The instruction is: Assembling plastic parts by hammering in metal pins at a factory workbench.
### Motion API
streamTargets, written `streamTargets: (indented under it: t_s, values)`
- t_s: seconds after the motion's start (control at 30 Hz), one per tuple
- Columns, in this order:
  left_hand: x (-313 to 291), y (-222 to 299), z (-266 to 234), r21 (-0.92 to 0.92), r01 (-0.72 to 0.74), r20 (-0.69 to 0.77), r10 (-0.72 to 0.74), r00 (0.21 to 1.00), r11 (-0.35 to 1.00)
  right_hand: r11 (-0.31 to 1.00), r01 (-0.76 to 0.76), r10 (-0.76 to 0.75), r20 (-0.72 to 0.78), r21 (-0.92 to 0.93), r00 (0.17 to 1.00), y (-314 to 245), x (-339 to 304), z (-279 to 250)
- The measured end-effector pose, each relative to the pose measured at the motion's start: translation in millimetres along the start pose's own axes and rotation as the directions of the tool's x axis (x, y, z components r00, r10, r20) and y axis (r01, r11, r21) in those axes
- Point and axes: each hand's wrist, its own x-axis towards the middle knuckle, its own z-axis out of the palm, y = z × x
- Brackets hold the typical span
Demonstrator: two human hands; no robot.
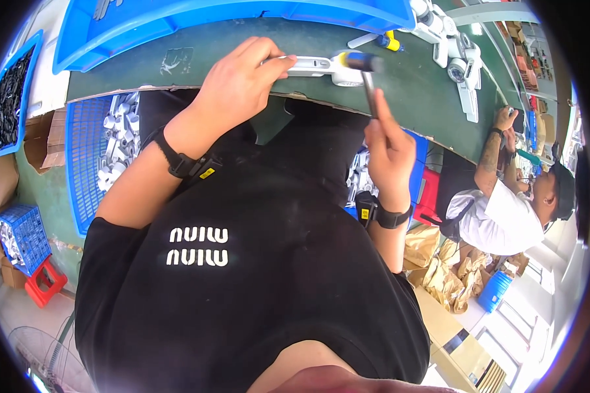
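Hammering seems the step in hand: right hand [388,145] grips a hammer [367,72] whose head sits on the white part [331,67], left hand [239,82] pinches this part at the table [432,98] edge, so another blow probably needs steady aim.

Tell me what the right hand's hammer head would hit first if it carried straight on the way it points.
Most likely the round end of the white metal part that the left hand steadies on the green bench. The hammer in the right hand already overlaps it, though depth is unclear.
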Motion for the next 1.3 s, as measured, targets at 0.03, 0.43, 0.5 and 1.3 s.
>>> streamTargets:
  t_s: [0.03,0.43,0.5,1.3]
  values:
    - [1,1,0,0.008,0.007,-0.009,-0.007,1.0,1.0,1.0,0.001,-0.001,0.0,-0.001,1.0,-1,-3,2]
    - [-1,-5,-6,-0.241,0.25,0.085,-0.237,0.968,0.938,0.976,0.159,-0.138,-0.144,0.147,0.98,2,-6,10]
    - [-1,-5,-6,-0.347,0.344,0.121,-0.323,0.939,0.872,0.934,0.357,-0.342,-0.236,0.025,0.91,10,-1,21]
    - [20,7,-55,-0.348,0.228,-0.026,-0.252,0.967,0.909,0.87,0.043,0.039,-0.155,0.491,0.987,42,37,28]
